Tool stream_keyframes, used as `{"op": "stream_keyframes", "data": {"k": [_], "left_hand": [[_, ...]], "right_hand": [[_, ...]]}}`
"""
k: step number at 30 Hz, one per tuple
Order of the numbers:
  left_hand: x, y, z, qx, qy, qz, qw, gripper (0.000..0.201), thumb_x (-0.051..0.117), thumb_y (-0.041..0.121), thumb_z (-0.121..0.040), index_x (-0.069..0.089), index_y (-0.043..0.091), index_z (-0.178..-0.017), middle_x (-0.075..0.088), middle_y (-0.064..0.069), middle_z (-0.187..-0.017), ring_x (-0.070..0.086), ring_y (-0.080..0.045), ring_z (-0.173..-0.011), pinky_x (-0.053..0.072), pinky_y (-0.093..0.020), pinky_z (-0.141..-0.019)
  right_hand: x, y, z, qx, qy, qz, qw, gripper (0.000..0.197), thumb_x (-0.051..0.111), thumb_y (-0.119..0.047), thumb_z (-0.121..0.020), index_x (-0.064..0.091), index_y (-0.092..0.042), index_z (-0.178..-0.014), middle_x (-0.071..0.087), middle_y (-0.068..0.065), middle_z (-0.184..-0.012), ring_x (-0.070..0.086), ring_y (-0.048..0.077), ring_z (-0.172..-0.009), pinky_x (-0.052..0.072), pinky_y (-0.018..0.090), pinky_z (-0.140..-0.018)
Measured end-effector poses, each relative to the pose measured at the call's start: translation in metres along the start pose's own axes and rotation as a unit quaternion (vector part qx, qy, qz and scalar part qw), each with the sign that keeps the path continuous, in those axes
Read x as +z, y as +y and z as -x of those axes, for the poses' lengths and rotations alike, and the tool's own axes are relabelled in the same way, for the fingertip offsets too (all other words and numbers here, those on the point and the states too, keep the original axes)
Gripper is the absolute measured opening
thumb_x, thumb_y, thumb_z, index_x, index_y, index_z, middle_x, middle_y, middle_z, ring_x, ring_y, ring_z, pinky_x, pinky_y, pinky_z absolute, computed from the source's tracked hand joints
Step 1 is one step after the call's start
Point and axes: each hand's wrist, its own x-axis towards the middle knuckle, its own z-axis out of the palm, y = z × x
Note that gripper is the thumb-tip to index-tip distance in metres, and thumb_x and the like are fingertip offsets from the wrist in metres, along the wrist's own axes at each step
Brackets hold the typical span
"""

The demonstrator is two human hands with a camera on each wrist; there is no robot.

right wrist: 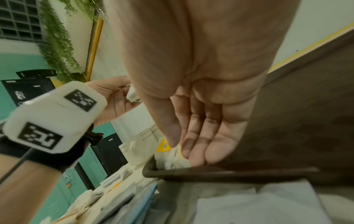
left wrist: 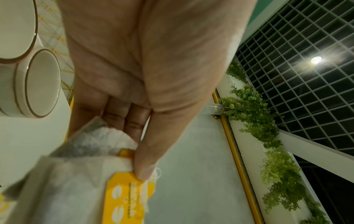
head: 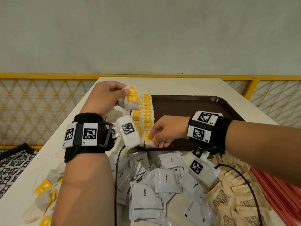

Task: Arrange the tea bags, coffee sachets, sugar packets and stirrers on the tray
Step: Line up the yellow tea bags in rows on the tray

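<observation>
A brown tray (head: 195, 108) lies on the cream table, with rows of yellow-tagged tea bags (head: 147, 115) along its left side. My left hand (head: 120, 93) is raised above the tray's far left corner and grips a small bunch of tea bags (head: 132, 100); its thumb presses a yellow tag (left wrist: 126, 201). My right hand (head: 155, 141) is at the tray's near left corner, where thumb and forefinger pinch the nearest tea bag (right wrist: 172, 157) of the row, just inside the tray rim (right wrist: 229, 172).
White coffee sachets (head: 166, 181) are heaped in front of the tray. Brown sugar packets (head: 228, 198) and red stirrers (head: 280, 193) lie to the right, and loose tea bags (head: 44, 193) at the near left. Two white cups (left wrist: 38, 83) stand left of the tray.
</observation>
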Motion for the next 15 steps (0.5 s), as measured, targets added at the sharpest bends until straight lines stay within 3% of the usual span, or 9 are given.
{"op": "stream_keyframes", "data": {"k": [9, 15], "left_hand": [[0.001, 0.0, 0.001, 0.001, 0.001, 0.0, 1.0, 0.014, 0.062, 0.006, -0.089, 0.066, 0.014, -0.079, 0.065, 0.01, -0.055, 0.056, -0.001, -0.046, 0.043, -0.012, -0.046], [0.001, -0.001, 0.0, 0.001, -0.002, -0.001, 1.0, 0.013, 0.064, 0.006, -0.088, 0.067, 0.015, -0.079, 0.067, 0.008, -0.059, 0.057, -0.002, -0.048, 0.044, -0.012, -0.047]], "right_hand": [[-0.002, 0.005, -0.002, -0.017, -0.041, 0.016, 0.999, 0.025, 0.065, -0.004, -0.088, 0.067, -0.004, -0.112, 0.069, 0.003, -0.091, 0.064, 0.007, -0.082, 0.056, 0.018, -0.077], [-0.004, 0.007, -0.008, -0.015, -0.039, -0.022, 0.999, 0.025, 0.062, -0.002, -0.089, 0.065, 0.0, -0.113, 0.069, 0.007, -0.093, 0.066, 0.012, -0.083, 0.055, 0.023, -0.081]]}}
